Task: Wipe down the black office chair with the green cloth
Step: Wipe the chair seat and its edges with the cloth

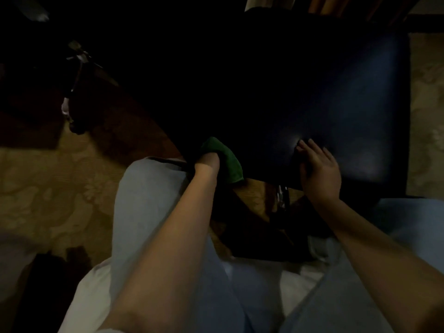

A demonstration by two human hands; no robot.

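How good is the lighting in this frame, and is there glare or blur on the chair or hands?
Head view: very dim, with the left part of the black padded office chair lost in shadow; head view: a small sheen on it beside the right hand; head view: the crumpled green cloth and the left hand look slightly soft.

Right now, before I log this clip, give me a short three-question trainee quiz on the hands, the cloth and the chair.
1. True or false: the left hand grips the green cloth.
2. Where does the right hand rest? A) on the chair seat B) on the green cloth C) on the left hand
3. Fill in: the green cloth sits at the chair seat's near ____ corner.
Key: 1 true; 2 A; 3 left.
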